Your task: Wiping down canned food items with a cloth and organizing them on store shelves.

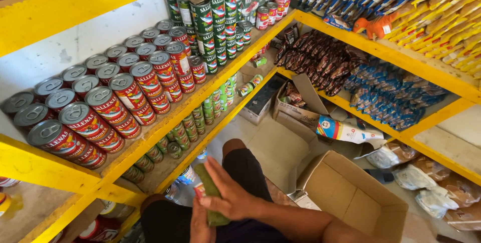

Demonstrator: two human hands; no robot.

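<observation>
right hand wraps fingers over a green can above the lap | left hand props the can from below, fingers closed | red cans on yellow shelf left | open cardboard box right

1. The right hand reaches in from the lower right on a bare forearm, palm down, fingers spread and curled.
2. The left hand sits below it, low in the frame, mostly hidden.
3. Both hands meet close together above the lap.
</observation>
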